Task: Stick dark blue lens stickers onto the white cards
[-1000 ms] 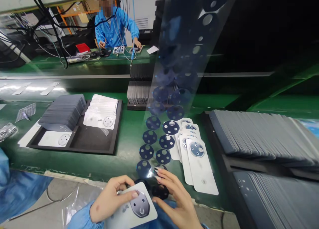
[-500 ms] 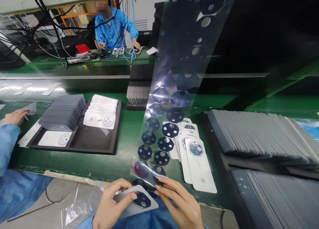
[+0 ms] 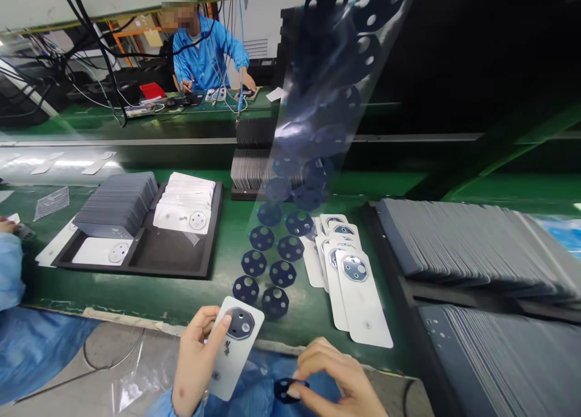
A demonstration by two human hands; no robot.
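My left hand (image 3: 195, 359) is closed on a white phone back cover (image 3: 235, 365), its thumb lying over the edge of the dark octagonal camera area. The cover is tilted up toward me above the bench edge. Lower down, my right hand (image 3: 340, 374) pinches a dark octagonal sticker with round holes (image 3: 282, 390) between thumb and finger, apart from the cover. A clear film strip (image 3: 336, 157) carrying rows of similar octagons slopes down to the green bench in front of both hands. Beside it on the right lies a fanned pile of white covers (image 3: 367, 308).
A black divided tray (image 3: 170, 256) with grey and white covers stands at left. Large racks of grey covers (image 3: 472, 241) fill the right. A co-worker's sleeve (image 3: 11, 272) shows at far left; another person in blue (image 3: 206, 54) sits across the bench. Cables (image 3: 102, 48) hang at upper left.
My right hand has moved down, away from the film, with an octagonal sticker in its fingers. My left hand has turned the cover more upright. The film's lower end has dropped back onto the bench.
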